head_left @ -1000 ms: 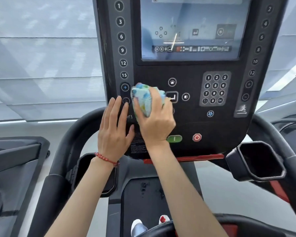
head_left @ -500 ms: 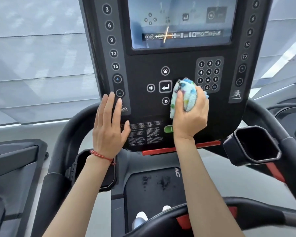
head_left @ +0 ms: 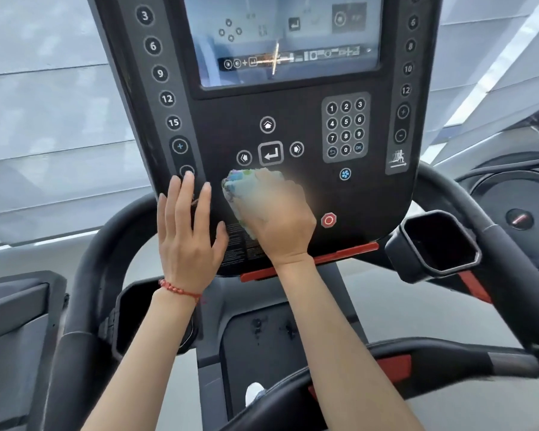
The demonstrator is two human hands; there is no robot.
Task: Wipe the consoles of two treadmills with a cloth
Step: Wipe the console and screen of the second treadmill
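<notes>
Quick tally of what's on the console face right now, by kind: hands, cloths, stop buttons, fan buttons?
Hands: 2, left hand and right hand
Cloth: 1
Stop button: 1
Fan button: 1
Total: 5

Right hand [head_left: 277, 225], blurred, apparently presses cloth [head_left: 235, 189] on console [head_left: 364, 197].

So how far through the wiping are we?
Nothing reads as finished. In hand: the right hand rubs the cloth over the lower console, the left hand flat beside it. A second treadmill at right isn't being wiped.
</notes>
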